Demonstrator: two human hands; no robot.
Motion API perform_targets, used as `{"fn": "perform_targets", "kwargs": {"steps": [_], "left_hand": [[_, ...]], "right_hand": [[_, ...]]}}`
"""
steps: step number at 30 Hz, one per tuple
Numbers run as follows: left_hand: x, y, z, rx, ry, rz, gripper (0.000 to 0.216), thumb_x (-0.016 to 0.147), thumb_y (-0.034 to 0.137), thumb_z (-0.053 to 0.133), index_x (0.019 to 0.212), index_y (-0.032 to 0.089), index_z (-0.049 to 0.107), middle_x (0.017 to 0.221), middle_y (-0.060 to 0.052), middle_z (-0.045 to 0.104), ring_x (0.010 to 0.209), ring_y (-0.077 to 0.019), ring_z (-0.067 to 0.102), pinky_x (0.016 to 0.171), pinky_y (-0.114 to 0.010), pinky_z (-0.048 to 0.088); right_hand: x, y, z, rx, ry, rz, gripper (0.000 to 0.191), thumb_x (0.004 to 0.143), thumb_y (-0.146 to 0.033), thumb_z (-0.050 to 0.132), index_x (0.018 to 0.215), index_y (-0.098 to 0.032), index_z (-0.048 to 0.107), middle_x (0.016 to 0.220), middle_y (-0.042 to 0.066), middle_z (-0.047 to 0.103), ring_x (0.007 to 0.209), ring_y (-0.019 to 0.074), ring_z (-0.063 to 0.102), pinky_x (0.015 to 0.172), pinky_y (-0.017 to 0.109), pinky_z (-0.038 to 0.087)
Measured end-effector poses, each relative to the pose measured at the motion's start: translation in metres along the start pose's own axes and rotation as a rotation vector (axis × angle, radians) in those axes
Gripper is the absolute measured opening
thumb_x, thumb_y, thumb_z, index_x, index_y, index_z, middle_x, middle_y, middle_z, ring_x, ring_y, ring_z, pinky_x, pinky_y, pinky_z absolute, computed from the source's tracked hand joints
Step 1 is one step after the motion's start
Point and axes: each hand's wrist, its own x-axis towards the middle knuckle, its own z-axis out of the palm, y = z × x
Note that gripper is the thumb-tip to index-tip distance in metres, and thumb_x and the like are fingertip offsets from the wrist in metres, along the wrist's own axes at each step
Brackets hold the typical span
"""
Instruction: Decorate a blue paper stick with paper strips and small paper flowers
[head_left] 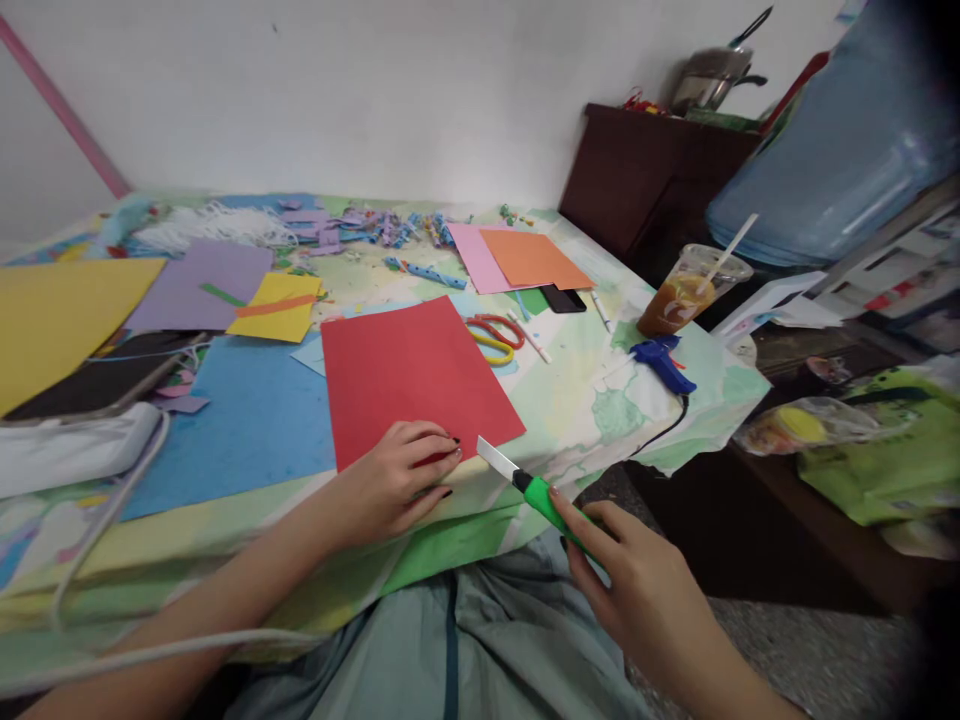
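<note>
A red paper sheet [409,375] lies on the table near its front edge. My left hand [394,480] rests on the sheet's near edge, fingers curled and pressing down on it. My right hand [637,580] grips a green utility knife [525,485] with its blade out. The blade tip sits just off the sheet's near right corner, close to my left fingertips.
A blue sheet [240,420], yellow [277,305], purple [199,285], pink and orange sheets [532,258] and paper scraps cover the table. Scissors [491,335], a phone [562,298], a blue glue gun [664,362] and an iced drink cup [686,292] lie at right. A white cable [112,500] runs at left.
</note>
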Motion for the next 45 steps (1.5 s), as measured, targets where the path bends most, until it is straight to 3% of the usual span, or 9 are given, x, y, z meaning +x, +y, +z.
{"fn": "perform_targets", "kwargs": {"steps": [9, 13, 17, 21, 24, 28, 31, 38, 45], "left_hand": [[0.009, 0.009, 0.008, 0.158, 0.152, 0.046, 0.016, 0.085, 0.012, 0.059, 0.1, 0.009, 0.065, 0.093, -0.011, 0.071, 0.09, -0.0245, 0.062, 0.076, -0.039, 0.051], [0.013, 0.014, 0.006, 0.131, 0.205, 0.039, 0.011, 0.085, 0.011, 0.059, 0.094, 0.01, 0.066, 0.088, -0.009, 0.072, 0.085, -0.0232, 0.063, 0.071, -0.037, 0.053], [0.012, 0.015, 0.002, 0.04, 0.231, -0.011, 0.012, 0.088, 0.013, 0.055, 0.089, 0.014, 0.067, 0.086, -0.008, 0.072, 0.082, -0.0213, 0.063, 0.069, -0.034, 0.054], [0.01, 0.013, 0.001, -0.048, 0.241, -0.066, 0.012, 0.088, 0.012, 0.056, 0.093, 0.014, 0.066, 0.086, -0.008, 0.071, 0.082, -0.02, 0.064, 0.073, -0.033, 0.054], [0.011, 0.01, 0.001, -0.14, 0.266, -0.113, 0.011, 0.087, 0.011, 0.057, 0.092, 0.014, 0.065, 0.082, -0.008, 0.071, 0.079, -0.0178, 0.064, 0.072, -0.029, 0.054], [0.015, 0.007, -0.001, -0.221, 0.307, -0.126, 0.011, 0.086, 0.01, 0.058, 0.091, 0.016, 0.065, 0.08, -0.006, 0.07, 0.077, -0.0162, 0.064, 0.071, -0.026, 0.055], [0.015, 0.006, -0.005, -0.208, 0.338, -0.109, 0.013, 0.085, 0.008, 0.059, 0.094, 0.016, 0.064, 0.083, -0.007, 0.071, 0.08, -0.0165, 0.065, 0.075, -0.027, 0.055], [0.009, -0.012, -0.022, -0.175, 0.438, -0.227, 0.018, 0.083, 0.006, 0.059, 0.092, 0.019, 0.066, 0.086, -0.005, 0.072, 0.083, -0.0146, 0.067, 0.078, -0.025, 0.055], [0.013, -0.03, -0.044, -0.239, 0.55, -0.367, 0.013, 0.081, 0.012, 0.062, 0.083, 0.022, 0.07, 0.079, -0.001, 0.074, 0.076, -0.0143, 0.069, 0.07, -0.021, 0.056]], "right_hand": [[0.028, 0.086, -0.009, -0.098, 0.147, 0.22, 0.046, 0.089, -0.025, 0.046, 0.134, -0.012, 0.051, 0.099, 0.014, 0.069, 0.085, 0.0272, 0.065, 0.071, 0.038, 0.052], [0.063, 0.134, -0.005, -0.093, 0.059, 0.128, 0.039, 0.083, -0.016, 0.048, 0.119, -0.009, 0.062, 0.098, 0.017, 0.07, 0.092, 0.0314, 0.062, 0.08, 0.044, 0.048], [0.099, 0.153, -0.002, -0.056, 0.039, 0.071, 0.04, 0.079, -0.008, 0.047, 0.113, -0.016, 0.065, 0.103, 0.013, 0.071, 0.099, 0.0295, 0.06, 0.089, 0.046, 0.043], [0.129, 0.137, -0.001, -0.012, 0.071, 0.079, 0.045, 0.075, -0.002, 0.045, 0.113, -0.016, 0.066, 0.111, 0.015, 0.068, 0.108, 0.0323, 0.055, 0.092, 0.049, 0.039], [0.148, 0.104, 0.0, 0.086, 0.049, 0.05, 0.039, 0.077, -0.002, 0.046, 0.107, -0.016, 0.067, 0.109, 0.012, 0.069, 0.104, 0.0268, 0.058, 0.09, 0.04, 0.043], [0.175, 0.051, 0.004, 0.232, -0.058, 0.024, 0.026, 0.085, -0.015, 0.049, 0.107, -0.018, 0.063, 0.084, 0.004, 0.073, 0.075, 0.0174, 0.066, 0.068, 0.027, 0.047], [0.198, 0.026, 0.01, 0.344, -0.187, 0.106, 0.036, 0.082, -0.026, 0.058, 0.116, -0.015, 0.056, 0.082, 0.005, 0.072, 0.079, 0.0206, 0.067, 0.067, 0.028, 0.044], [0.246, 0.01, 0.025, 0.346, -0.237, 0.222, 0.063, 0.068, -0.035, 0.071, 0.12, -0.009, 0.046, 0.093, 0.014, 0.069, 0.083, 0.0258, 0.066, 0.057, 0.027, 0.039], [0.259, -0.008, 0.023, 0.249, -0.241, 0.183, 0.039, 0.073, -0.023, 0.064, 0.109, -0.015, 0.052, 0.097, 0.012, 0.069, 0.091, 0.0281, 0.066, 0.058, 0.027, 0.038]]}}
